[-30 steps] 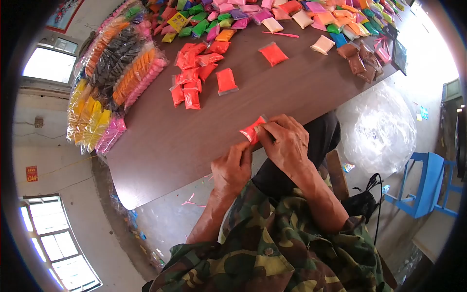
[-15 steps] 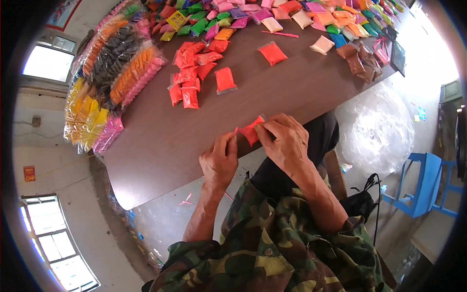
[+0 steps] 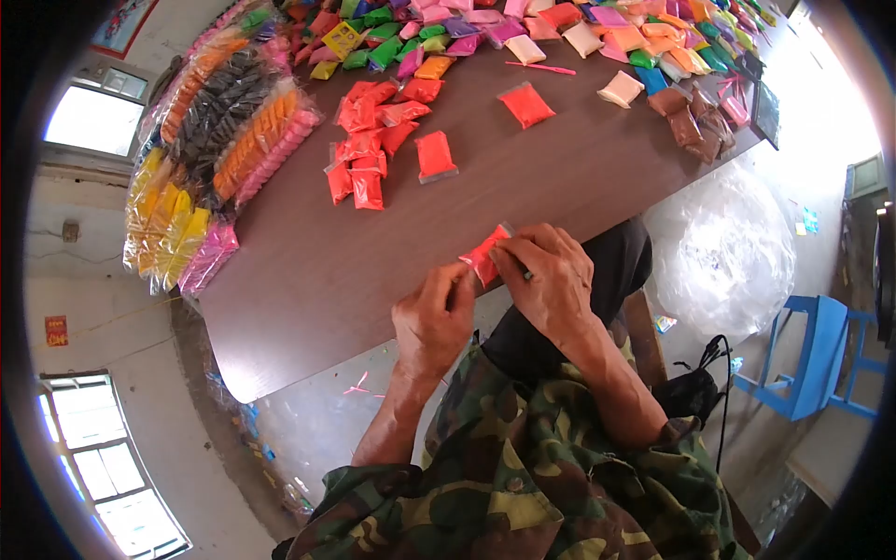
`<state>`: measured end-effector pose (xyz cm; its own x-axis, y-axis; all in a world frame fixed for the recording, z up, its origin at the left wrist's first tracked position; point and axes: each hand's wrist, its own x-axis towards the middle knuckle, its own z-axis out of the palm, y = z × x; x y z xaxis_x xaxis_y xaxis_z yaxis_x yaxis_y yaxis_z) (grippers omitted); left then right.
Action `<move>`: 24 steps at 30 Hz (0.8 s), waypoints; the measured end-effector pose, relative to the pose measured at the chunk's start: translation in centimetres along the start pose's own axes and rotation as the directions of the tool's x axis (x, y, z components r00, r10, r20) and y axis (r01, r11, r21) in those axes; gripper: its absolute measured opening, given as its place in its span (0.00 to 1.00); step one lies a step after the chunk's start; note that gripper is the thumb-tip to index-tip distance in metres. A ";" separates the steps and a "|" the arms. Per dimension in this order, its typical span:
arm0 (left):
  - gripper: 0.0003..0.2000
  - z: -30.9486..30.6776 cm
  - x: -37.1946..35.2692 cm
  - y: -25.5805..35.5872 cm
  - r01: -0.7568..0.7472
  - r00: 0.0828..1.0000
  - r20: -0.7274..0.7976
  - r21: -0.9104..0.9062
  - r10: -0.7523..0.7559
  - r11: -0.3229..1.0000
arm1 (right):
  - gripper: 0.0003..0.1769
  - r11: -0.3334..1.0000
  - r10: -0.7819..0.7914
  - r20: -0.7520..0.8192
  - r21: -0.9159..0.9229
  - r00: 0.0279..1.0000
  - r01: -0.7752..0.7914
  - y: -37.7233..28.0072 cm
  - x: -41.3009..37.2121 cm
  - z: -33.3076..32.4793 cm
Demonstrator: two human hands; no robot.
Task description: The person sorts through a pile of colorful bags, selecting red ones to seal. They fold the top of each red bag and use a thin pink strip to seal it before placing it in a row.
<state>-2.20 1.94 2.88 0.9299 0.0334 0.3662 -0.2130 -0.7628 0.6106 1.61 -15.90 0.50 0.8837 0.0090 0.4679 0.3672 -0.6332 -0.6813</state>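
A small red plastic packet (image 3: 483, 256) is held above the near table edge, its clear end toward the upper right. My right hand (image 3: 551, 275) pinches it at the right side, thumb and forefinger closed on the film. At the packet's lower left corner, my left hand (image 3: 432, 313) has its thumb and forefinger pressed together on the edge. The fingers partly hide both ends. Beyond my hands on the table lie a single red packet (image 3: 435, 155), another red packet (image 3: 526, 105) and a loose pile of red packets (image 3: 364, 140).
The brown table (image 3: 308, 271) carries a heap of multicoloured packets (image 3: 457, 23) at the back. Bundled packets (image 3: 224, 121) stack up at left. Brown packets (image 3: 693, 121) and a thin pink stick (image 3: 541, 67) lie farther off. Clear plastic (image 3: 723, 247) and a blue stool (image 3: 807, 355) are at right.
My left hand has moved up and right to meet the packet's corner; a pink tip seen at its fingertips is now out of sight. My right hand keeps its pinch.
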 end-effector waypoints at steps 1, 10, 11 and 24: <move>0.04 0.5 -0.2 -0.1 -0.035 0.999 0.009 0.008 0.035 0.999 | 0.08 1.000 -0.019 -0.010 0.006 1.000 0.019 0.0 -0.2 0.0; 0.03 -1.3 0.7 -3.3 0.158 0.987 -0.033 0.089 -0.155 0.983 | 0.16 0.987 -0.158 0.012 -0.016 0.987 0.158 -0.5 -1.4 -0.2; 0.03 -1.5 0.7 -3.8 0.180 0.983 -0.041 0.081 -0.177 0.980 | 0.18 0.983 -0.184 0.033 -0.009 0.982 0.184 -1.0 -1.3 -0.5; 0.04 -1.0 0.8 -5.9 0.128 0.984 -0.129 0.027 -0.124 0.991 | 0.34 0.970 -0.203 0.295 -0.072 0.934 0.233 -1.2 -3.2 0.0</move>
<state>-0.48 7.14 0.26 0.9028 0.2105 0.3751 -0.0836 -0.7695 0.6331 -1.68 -15.17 -0.20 0.8363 0.3650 0.4092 0.5415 -0.6674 -0.5113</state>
